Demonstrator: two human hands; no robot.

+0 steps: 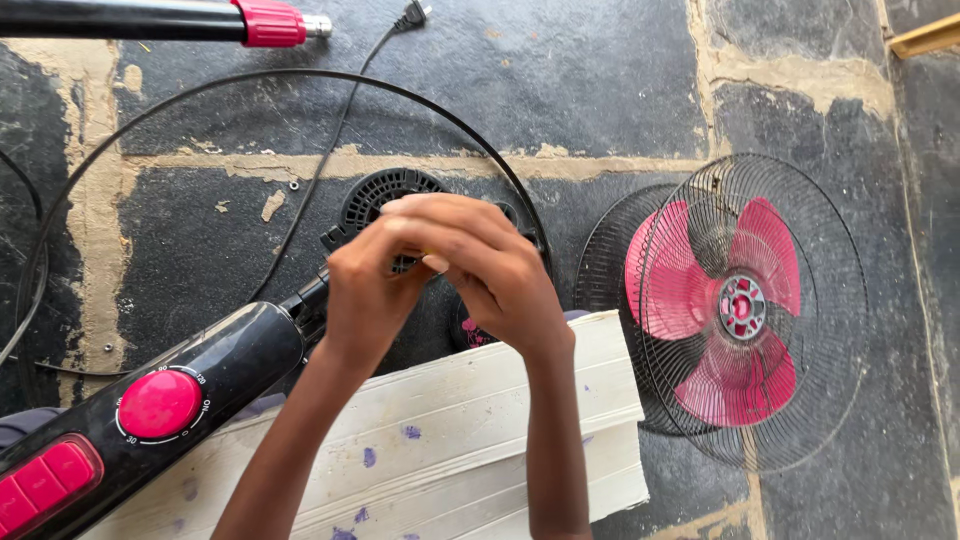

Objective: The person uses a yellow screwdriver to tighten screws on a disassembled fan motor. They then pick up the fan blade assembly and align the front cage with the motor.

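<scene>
- The black motor housing (385, 200) of a dismantled fan lies on the floor near the middle of the view, its round vented back showing above the hands and the rest hidden behind them.
- The left hand (370, 295) and right hand (480, 265) are brought together directly over the housing, fingers curled inward and fingertips meeting; something small and pale shows between them, too hidden to identify.
- Whether the hands actually touch the housing cannot be told.
- Running down-left from the housing is the fan's black control body (150, 410), with a round pink dial (158, 404) and pink push buttons (45, 480).
- A white grooved board (480, 430) lies beneath the forearms, dotted with purple marks.
- A thin black ring (250, 85) arcs around the housing, and a black power cord (330, 140) crosses it towards a plug at the top edge.
- To the right, well apart from the hands, lie two wire grilles (820, 310) with the pink three-blade propeller (735, 310) among them.
- A black pole with a pink collar (268, 22) lies along the top left.
- The floor (560, 80) is dark stone with sandy joints.
</scene>
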